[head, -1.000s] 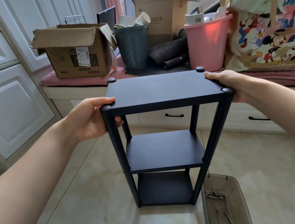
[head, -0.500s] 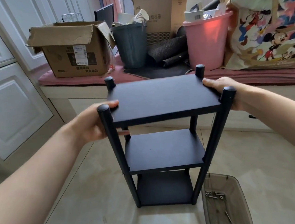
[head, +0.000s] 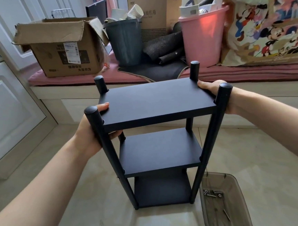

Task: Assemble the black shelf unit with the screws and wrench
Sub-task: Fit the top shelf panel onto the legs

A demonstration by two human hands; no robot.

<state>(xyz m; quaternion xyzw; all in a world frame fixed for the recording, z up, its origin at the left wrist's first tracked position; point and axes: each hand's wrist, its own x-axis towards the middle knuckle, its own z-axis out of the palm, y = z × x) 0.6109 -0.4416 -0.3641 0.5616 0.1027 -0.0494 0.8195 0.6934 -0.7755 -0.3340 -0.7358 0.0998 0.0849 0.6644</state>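
The black shelf unit (head: 158,148) stands upright on the tiled floor, with four round posts and three boards. Its top board (head: 156,101) sits below the post tops, so all four post ends stick up above it. My left hand (head: 90,132) grips the board's left edge, thumb on top and fingers underneath, behind the near-left post. My right hand (head: 217,94) grips the right edge, partly hidden by the near-right post. A clear brown tray (head: 226,205) holding screws (head: 212,193) lies on the floor at the unit's right foot. No wrench is clearly visible.
Behind the unit runs a low bench with a pink cushion (head: 249,73), carrying a cardboard box (head: 63,48), a grey bin (head: 126,42), a pink bucket (head: 203,39) and a printed bag (head: 270,21). White cabinet doors (head: 3,107) stand at left.
The top board has slid down the four posts under both hands; the post ends, nearly flush with it a second ago, now stand well above it.
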